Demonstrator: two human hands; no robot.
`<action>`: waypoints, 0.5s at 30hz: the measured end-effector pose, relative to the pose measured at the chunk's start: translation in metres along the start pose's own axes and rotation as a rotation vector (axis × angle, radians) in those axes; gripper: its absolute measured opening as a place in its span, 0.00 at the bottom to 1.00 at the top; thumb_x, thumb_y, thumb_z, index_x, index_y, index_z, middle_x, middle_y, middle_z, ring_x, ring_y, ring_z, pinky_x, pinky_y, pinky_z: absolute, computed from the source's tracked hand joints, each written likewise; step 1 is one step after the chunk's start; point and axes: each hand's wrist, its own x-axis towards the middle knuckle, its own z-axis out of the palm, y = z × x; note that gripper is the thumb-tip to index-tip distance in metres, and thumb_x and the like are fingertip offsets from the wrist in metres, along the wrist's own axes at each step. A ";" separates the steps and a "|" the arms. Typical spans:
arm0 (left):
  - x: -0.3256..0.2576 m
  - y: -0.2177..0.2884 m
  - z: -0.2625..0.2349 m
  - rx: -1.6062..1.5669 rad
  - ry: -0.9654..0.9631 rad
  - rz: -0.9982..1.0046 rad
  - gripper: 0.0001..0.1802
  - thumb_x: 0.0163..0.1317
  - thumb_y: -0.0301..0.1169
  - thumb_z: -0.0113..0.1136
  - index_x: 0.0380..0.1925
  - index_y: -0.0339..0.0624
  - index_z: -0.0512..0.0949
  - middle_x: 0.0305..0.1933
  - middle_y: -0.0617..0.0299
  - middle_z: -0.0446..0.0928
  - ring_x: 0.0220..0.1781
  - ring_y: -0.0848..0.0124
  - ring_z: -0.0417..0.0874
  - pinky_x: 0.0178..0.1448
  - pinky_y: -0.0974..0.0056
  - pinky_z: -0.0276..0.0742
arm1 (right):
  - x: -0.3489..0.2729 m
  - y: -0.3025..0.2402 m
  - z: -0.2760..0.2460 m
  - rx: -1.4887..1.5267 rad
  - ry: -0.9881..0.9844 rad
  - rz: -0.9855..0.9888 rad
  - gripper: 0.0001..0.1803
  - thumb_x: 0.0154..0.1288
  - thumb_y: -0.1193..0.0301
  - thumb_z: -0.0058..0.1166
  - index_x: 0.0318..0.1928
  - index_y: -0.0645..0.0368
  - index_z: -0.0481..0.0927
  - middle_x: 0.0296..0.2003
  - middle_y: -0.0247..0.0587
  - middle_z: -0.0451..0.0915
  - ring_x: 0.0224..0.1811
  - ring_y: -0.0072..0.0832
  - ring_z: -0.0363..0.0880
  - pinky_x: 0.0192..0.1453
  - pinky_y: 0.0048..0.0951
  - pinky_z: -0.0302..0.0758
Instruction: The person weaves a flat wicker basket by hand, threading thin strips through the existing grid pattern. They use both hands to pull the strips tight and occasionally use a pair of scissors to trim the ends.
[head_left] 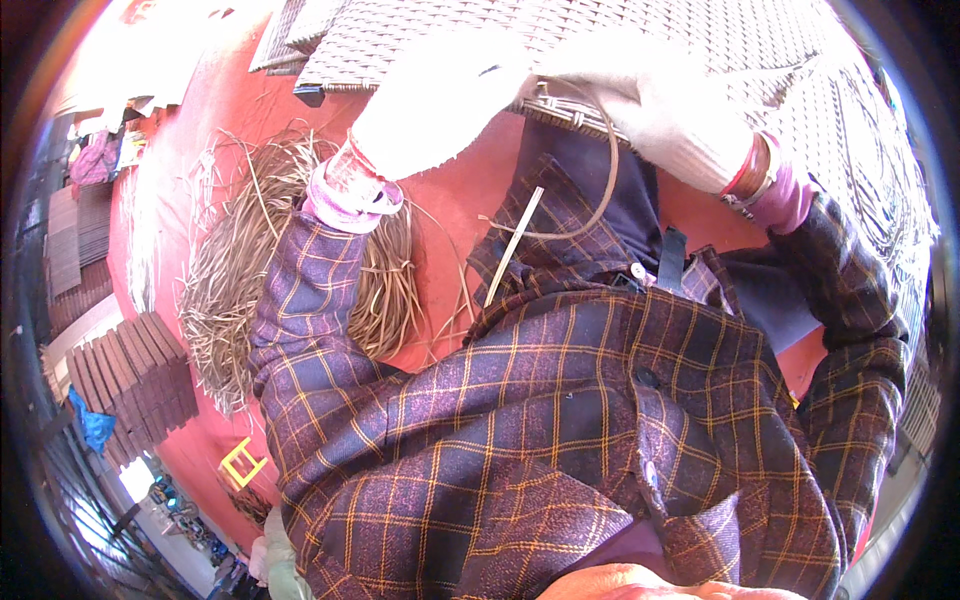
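A pale woven wicker panel [690, 30] spans the top of the view, its near edge over my lap. My left hand [440, 105], in a white glove washed out by glare, is at this edge, fingers closed; what they grip is hidden. Against the same edge, my gloved right hand [665, 115] is closed with its fingertips close to the left ones, around a thin brown wicker strand [612, 170]. The strand loops down from there and its free end curls over my lap. A short pale strip [514, 246] lies on my plaid jacket.
A large bundle of loose brown strands [240, 270] lies on the red ground cover [440, 270] at my left. Farther left are stacked brown slatted pieces [135, 375], a blue cloth or bag [93, 420] and a small yellow frame [242, 463]. More woven wickerwork [850, 140] rises at right.
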 end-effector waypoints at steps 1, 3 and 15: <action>0.002 0.001 0.001 0.149 -0.077 -0.038 0.17 0.70 0.32 0.65 0.58 0.43 0.87 0.58 0.54 0.88 0.58 0.55 0.87 0.62 0.51 0.83 | 0.004 0.000 -0.001 0.172 -0.082 0.135 0.19 0.78 0.62 0.56 0.61 0.56 0.87 0.50 0.47 0.89 0.53 0.39 0.88 0.60 0.37 0.81; 0.005 0.000 0.005 0.137 0.149 0.046 0.12 0.69 0.34 0.65 0.50 0.47 0.87 0.49 0.58 0.87 0.50 0.57 0.87 0.53 0.50 0.82 | 0.009 -0.002 -0.003 0.518 -0.247 0.406 0.20 0.77 0.62 0.57 0.61 0.59 0.87 0.49 0.44 0.90 0.52 0.31 0.87 0.60 0.33 0.80; -0.027 -0.031 -0.006 0.258 0.049 0.091 0.21 0.68 0.33 0.65 0.61 0.52 0.86 0.57 0.61 0.87 0.57 0.61 0.87 0.63 0.53 0.82 | 0.002 -0.022 -0.033 0.309 -0.215 0.289 0.13 0.77 0.70 0.56 0.53 0.62 0.87 0.53 0.43 0.88 0.54 0.36 0.86 0.64 0.34 0.79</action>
